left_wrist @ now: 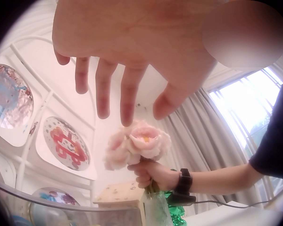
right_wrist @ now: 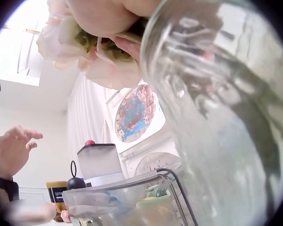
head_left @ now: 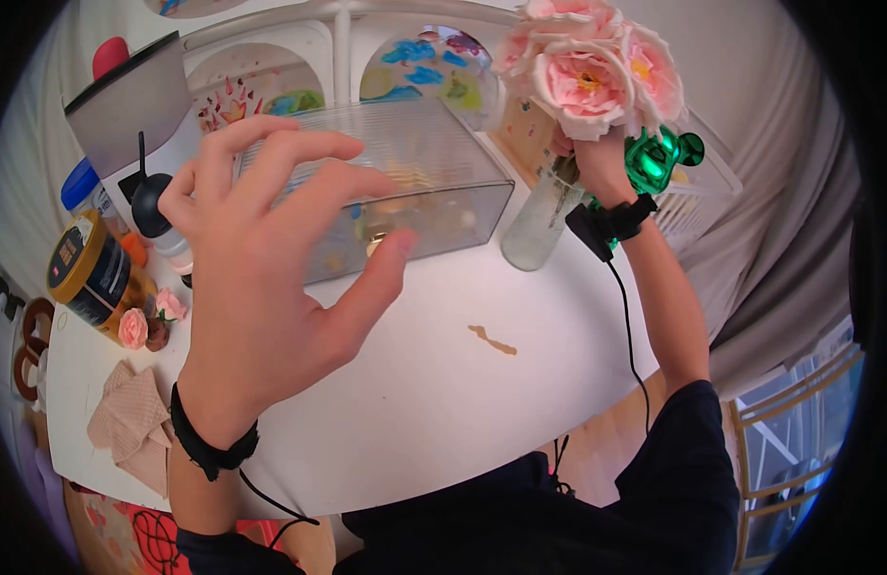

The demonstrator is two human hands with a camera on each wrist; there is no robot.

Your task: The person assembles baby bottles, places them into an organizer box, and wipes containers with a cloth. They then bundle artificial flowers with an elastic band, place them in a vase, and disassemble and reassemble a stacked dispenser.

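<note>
My right hand grips the stems of a bunch of large pale pink flowers just under the blooms. Below it, the stems run down into a clear glass vase, and in the right wrist view they show through the vase wall. My left hand is raised with spread, slightly bent fingers and holds nothing. From the head view it overlaps a clear lidded box with small things inside. In the left wrist view its fingers hang apart, palm bare.
Left on the white table stand a gold-lidded tub, a black round-topped bottle, small pink flowers and a beige cloth. A shiny green object sits behind the right wrist. A brownish streak marks the tabletop.
</note>
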